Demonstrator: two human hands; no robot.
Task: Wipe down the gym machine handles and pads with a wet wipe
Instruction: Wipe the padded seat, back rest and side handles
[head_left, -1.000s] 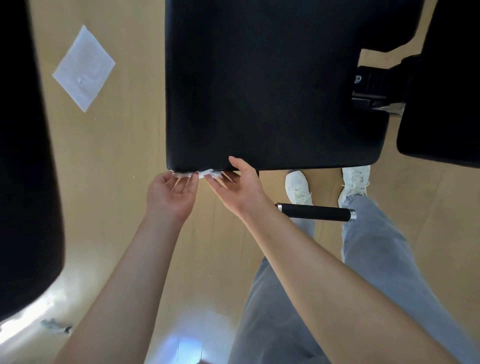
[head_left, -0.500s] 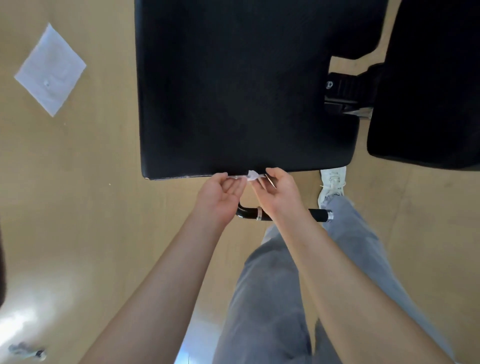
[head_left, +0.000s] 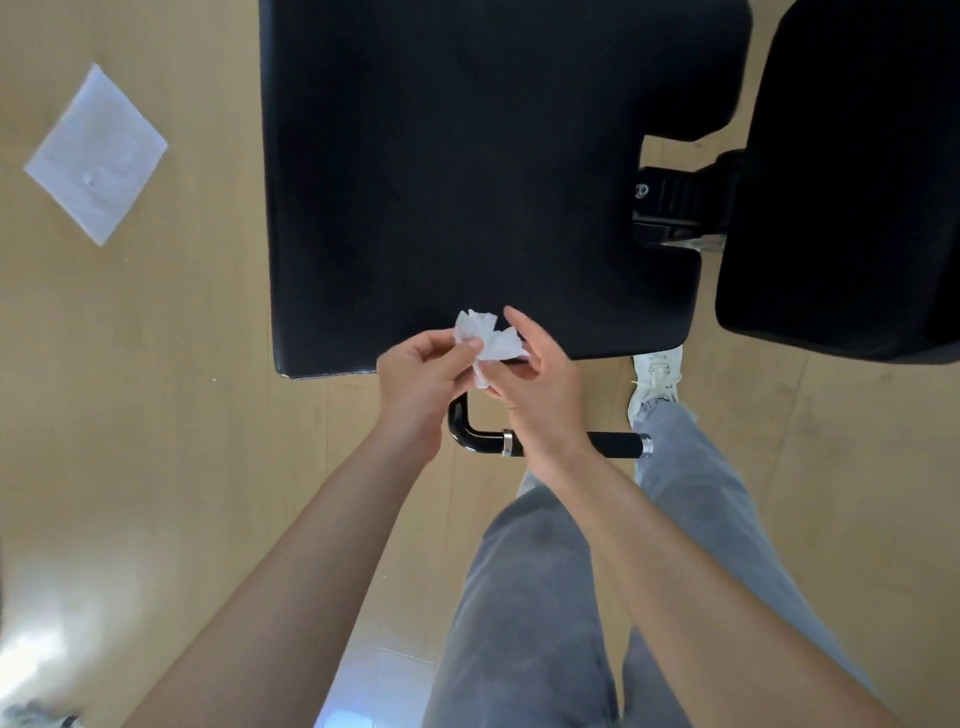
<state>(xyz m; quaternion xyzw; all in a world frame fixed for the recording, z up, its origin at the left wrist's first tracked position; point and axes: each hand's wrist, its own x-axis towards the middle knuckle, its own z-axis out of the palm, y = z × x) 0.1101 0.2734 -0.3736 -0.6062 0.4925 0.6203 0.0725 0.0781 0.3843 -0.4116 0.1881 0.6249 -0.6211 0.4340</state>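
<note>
The wipe (head_left: 487, 339), white and crumpled into a small wad, sits between the two hands, just over the near edge of the pad (head_left: 467, 171). The left hand (head_left: 421, 382) pinches its left side between thumb and curled fingers; the right hand (head_left: 543, 387) holds its lower right side with curled fingers, one finger lifted straight beside the wad. The fingertips of the two hands nearly meet around the wipe. The pad is broad, black and flat, and stretches away beyond the hands; whether the wipe touches it I cannot tell. Just under the hands, nearer the body, a black handle (head_left: 615, 445) with chrome rings runs out to the right past the right wrist, and its bent end shows between the two wrists. To the right of the right hand and well apart stands a second black pad (head_left: 857, 182), joined to the first by a dark bracket (head_left: 675, 205). Below the right hand are grey trouser legs (head_left: 540, 597) and a white shoe (head_left: 655, 382) on the tan floor (head_left: 182, 415). Far to the left of the left hand a white square sheet (head_left: 96, 153) lies flat on the floor.
</note>
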